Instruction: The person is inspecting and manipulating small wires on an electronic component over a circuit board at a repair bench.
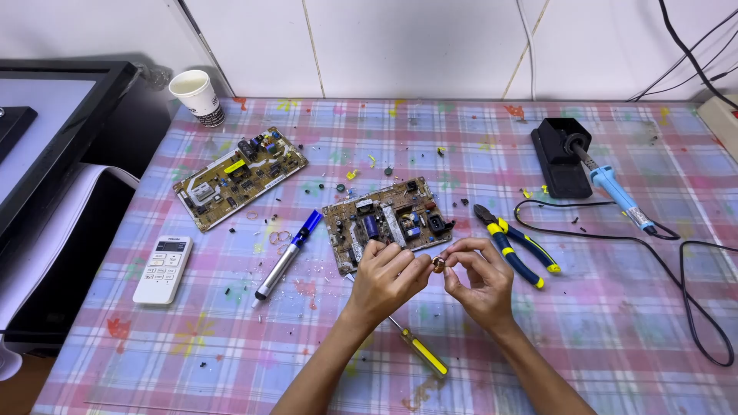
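Note:
My left hand [387,278] and my right hand [478,278] meet just below a brown circuit board [387,221] on the table. Both pinch a small round copper-coloured part [438,265] between thumb and fingertips. A yellow-handled screwdriver [419,350] lies under my left wrist. Blue-and-yellow pliers [516,246] rest just right of my right hand. A blue-and-silver desoldering pump [288,257] lies left of the board.
A second circuit board [240,177] lies at the back left, with a paper cup [197,96] behind it. A white remote [163,269] sits near the left edge. A blue soldering iron [615,190] rests in a black stand [561,154], its black cable looping right.

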